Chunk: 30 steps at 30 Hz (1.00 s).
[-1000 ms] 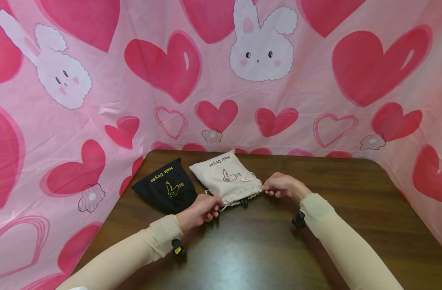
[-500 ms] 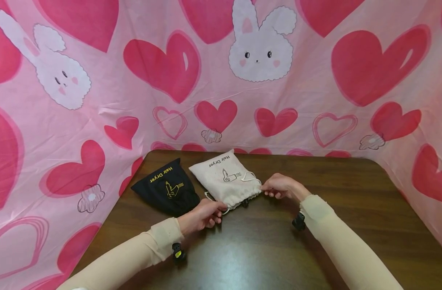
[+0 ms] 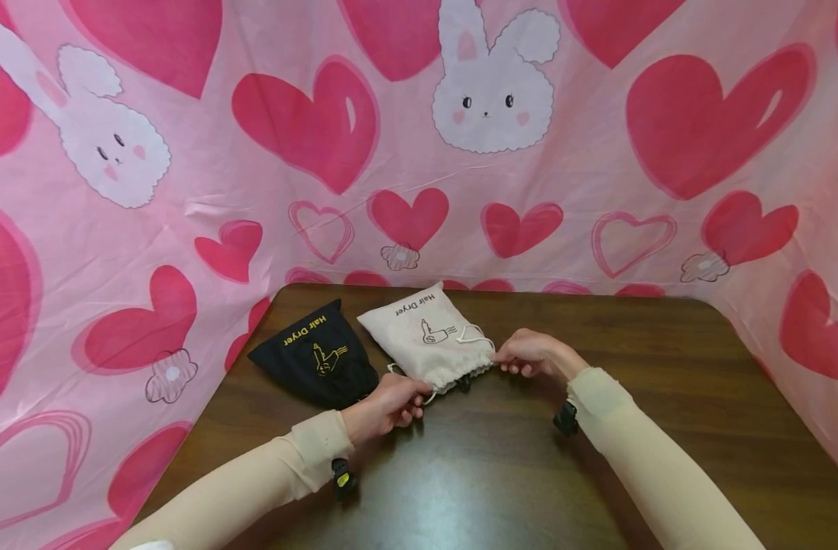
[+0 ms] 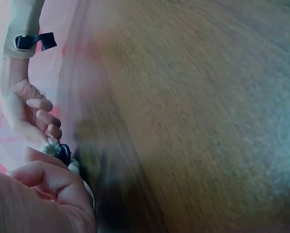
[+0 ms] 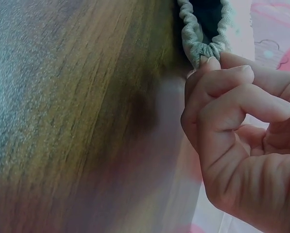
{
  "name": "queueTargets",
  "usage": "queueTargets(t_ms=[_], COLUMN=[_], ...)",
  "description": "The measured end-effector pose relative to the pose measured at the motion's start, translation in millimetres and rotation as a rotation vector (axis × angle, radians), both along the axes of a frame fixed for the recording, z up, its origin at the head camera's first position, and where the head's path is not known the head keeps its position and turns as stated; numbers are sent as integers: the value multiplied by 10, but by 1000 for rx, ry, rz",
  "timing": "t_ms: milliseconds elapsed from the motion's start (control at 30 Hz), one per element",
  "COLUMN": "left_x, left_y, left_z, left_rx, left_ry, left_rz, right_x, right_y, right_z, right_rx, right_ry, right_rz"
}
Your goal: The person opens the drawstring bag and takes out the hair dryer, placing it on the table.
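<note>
A white drawstring bag (image 3: pixel 408 336) printed "Hair Dryer" lies on the table, its gathered mouth facing me. My left hand (image 3: pixel 393 403) pinches the left corner of that mouth, where a loop of white cord shows by the fingertips. At the opposite corner my right hand (image 3: pixel 532 353) pinches the ruffled edge between thumb and index finger. In the right wrist view the gathered rim (image 5: pixel 187 29) gapes, with something dark inside. A bit of a black item (image 4: pixel 63 154) shows at the mouth in the left wrist view; most of it is hidden in the bag.
A black drawstring bag (image 3: pixel 308 355) with yellow "Hair Dryer" print lies left of the white one, close behind my left hand. The wooden table (image 3: pixel 666 412) is bordered at the back and sides by a pink heart-and-rabbit cloth (image 3: pixel 584 153).
My left hand has shifted slightly right and toward me, now at the corner of the white bag's mouth. The right hand keeps its pinch in nearly the same place.
</note>
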<state>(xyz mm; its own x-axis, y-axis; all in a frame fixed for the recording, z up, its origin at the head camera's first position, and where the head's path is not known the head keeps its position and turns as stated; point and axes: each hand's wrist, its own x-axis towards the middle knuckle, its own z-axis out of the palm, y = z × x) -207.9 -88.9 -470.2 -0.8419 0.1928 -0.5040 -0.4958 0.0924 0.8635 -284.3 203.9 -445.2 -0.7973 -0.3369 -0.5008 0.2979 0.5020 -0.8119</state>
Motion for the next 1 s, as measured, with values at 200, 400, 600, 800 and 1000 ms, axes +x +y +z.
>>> queueTargets(t_ms=[200, 400, 600, 800, 1000], left_x=[-6, -24, -23, -19, -23], left_y=[27, 47, 49, 46, 39], left_z=[6, -3, 5, 14, 8], left_rx=[16, 31, 34, 31, 27], left_ry=[2, -4, 5, 10, 15], left_rz=[24, 33, 33, 31, 29], right_x=[-16, -16, -19, -24, -22], right_y=[6, 11, 25, 26, 21], right_z=[0, 11, 25, 19, 21], right_rx=[-22, -44, -55, -61, -63], right_ry=[10, 13, 14, 21, 28], right_rz=[-13, -47, -69, -84, -87])
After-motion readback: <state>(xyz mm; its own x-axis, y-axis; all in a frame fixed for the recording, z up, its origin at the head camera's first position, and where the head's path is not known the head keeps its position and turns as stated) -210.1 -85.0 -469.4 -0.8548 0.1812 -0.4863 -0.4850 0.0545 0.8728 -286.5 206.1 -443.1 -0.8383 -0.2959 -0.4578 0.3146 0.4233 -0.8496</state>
